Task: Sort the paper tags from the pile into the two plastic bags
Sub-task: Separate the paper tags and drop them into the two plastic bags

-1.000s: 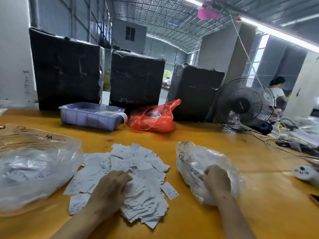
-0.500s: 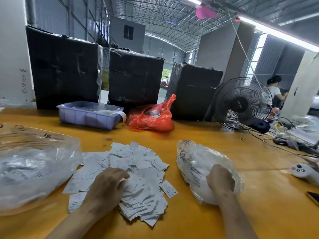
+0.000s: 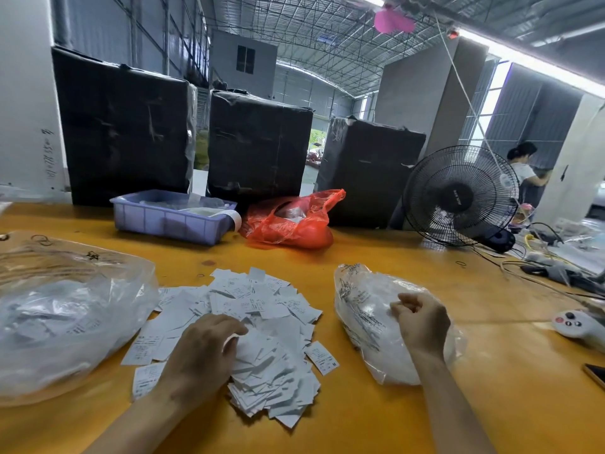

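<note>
Pile of white paper tags lies spread on the orange desk, near its front edge, between two clear plastic bags.

Left hand rests palm down on the front left part of the pile, fingers bent over the tags, thumb touching the paper; whether a tag is pinched underneath cannot be told.

Right hand sits on top of the right bag, fingers curled in toward the palm against the plastic; whether they hold a tag or the film cannot be told.

Right bag lies just beside the pile, bulging with white contents. Left bag, larger, lies at the desk's left edge, its near side touching the outermost tags.

Toward the back edge: a lavender plastic bin, a red plastic bag beside it, three black-wrapped bales behind. Black fan stands at the back right, cables near it. A white remote lies at the right edge.
</note>
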The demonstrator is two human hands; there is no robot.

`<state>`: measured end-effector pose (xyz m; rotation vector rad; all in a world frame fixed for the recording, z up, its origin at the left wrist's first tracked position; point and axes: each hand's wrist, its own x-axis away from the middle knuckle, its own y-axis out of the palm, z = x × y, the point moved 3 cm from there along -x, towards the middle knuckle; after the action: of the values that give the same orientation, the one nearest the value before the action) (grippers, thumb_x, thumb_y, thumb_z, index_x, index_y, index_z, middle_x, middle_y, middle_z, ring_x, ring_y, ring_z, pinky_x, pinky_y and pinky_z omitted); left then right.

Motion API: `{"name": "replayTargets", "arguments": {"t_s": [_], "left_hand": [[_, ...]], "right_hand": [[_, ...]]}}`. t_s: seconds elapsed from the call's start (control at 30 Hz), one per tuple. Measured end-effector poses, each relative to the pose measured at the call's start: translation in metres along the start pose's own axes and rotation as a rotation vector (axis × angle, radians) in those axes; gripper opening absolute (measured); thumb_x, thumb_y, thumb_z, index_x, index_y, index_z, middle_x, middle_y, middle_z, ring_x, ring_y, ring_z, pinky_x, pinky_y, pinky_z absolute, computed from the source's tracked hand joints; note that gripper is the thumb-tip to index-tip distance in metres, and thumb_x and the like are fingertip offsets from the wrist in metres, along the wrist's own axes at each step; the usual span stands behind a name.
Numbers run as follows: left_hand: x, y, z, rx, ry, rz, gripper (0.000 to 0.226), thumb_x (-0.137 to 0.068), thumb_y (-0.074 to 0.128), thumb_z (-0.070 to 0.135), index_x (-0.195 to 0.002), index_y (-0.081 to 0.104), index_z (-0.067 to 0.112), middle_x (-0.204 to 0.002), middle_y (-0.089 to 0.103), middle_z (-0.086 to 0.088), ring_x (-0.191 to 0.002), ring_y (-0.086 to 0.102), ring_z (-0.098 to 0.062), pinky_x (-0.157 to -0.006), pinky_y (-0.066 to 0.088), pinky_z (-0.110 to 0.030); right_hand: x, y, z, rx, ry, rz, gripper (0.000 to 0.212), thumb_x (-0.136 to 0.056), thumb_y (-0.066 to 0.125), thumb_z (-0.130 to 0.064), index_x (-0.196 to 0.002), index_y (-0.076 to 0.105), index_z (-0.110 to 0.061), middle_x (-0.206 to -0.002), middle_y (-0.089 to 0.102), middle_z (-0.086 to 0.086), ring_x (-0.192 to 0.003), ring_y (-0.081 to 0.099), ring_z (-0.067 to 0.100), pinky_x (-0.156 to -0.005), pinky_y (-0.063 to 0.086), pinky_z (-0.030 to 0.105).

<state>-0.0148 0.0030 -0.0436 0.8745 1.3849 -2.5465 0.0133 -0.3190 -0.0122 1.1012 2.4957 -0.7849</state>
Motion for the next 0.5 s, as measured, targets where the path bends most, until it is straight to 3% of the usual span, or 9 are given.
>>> {"name": "replayTargets", "arguments": {"t_s": [0.07, 0.17, 0.23, 0.3, 0.43, 0.5], "left_hand": [[0.0, 0.0, 0.001, 0.001, 0.002, -0.004, 0.022, -0.084, 0.064, -0.001, -0.099, 0.073, 0.012, -0.105, 0.071, -0.001, -0.102, 0.062, -0.017, -0.083, 0.042, -0.02], [0.0, 0.0, 0.002, -0.003, 0.002, -0.016, 0.022, -0.084, 0.064, 0.0, -0.1, 0.073, 0.013, -0.106, 0.07, 0.0, -0.103, 0.061, -0.017, -0.083, 0.041, -0.018], [-0.001, 0.001, 0.003, -0.007, -0.004, -0.029, 0.023, -0.082, 0.066, -0.002, -0.098, 0.073, 0.012, -0.104, 0.071, -0.001, -0.101, 0.062, -0.018, -0.081, 0.041, -0.019], [0.0, 0.0, 0.003, -0.009, -0.006, -0.044, 0.023, -0.08, 0.068, -0.004, -0.096, 0.074, 0.011, -0.102, 0.072, -0.002, -0.098, 0.064, -0.019, -0.08, 0.042, -0.019], [0.0, 0.0, 0.004, -0.015, 0.004, -0.052, 0.024, -0.073, 0.072, -0.009, -0.089, 0.075, 0.009, -0.094, 0.074, -0.005, -0.09, 0.067, -0.023, -0.074, 0.047, -0.023], [0.0, -0.001, 0.004, -0.015, 0.005, -0.047, 0.024, -0.073, 0.072, -0.009, -0.089, 0.075, 0.009, -0.093, 0.074, -0.005, -0.09, 0.067, -0.023, -0.074, 0.046, -0.023]], "right_hand": [[-0.002, 0.001, 0.004, -0.031, 0.057, -0.061, 0.028, -0.077, 0.068, 0.009, -0.103, 0.065, 0.002, -0.076, 0.065, 0.008, -0.08, 0.066, 0.026, -0.076, 0.053, 0.032], [0.0, 0.01, 0.012, 0.218, 0.07, -0.213, 0.038, -0.084, 0.068, -0.007, -0.12, 0.059, 0.002, -0.102, 0.064, 0.016, -0.095, 0.059, 0.026, -0.081, 0.047, 0.03], [0.005, 0.016, 0.014, 0.557, 0.034, -0.326, 0.039, -0.091, 0.061, -0.033, -0.114, 0.06, -0.002, -0.113, 0.06, 0.014, -0.108, 0.053, 0.03, -0.086, 0.044, 0.033], [0.008, 0.017, 0.013, 0.69, 0.007, -0.329, 0.028, -0.095, 0.053, -0.03, -0.099, 0.064, -0.005, -0.108, 0.062, 0.012, -0.105, 0.052, 0.03, -0.081, 0.045, 0.033], [0.007, 0.012, 0.006, 0.411, -0.038, -0.153, 0.015, -0.082, 0.065, -0.001, -0.068, 0.068, -0.003, -0.078, 0.072, 0.013, -0.078, 0.067, 0.026, -0.068, 0.056, 0.036], [0.008, 0.009, 0.003, 0.286, -0.008, -0.131, 0.023, -0.074, 0.077, -0.003, -0.062, 0.057, -0.007, -0.069, 0.071, 0.01, -0.072, 0.068, 0.025, -0.062, 0.055, 0.037]]}}
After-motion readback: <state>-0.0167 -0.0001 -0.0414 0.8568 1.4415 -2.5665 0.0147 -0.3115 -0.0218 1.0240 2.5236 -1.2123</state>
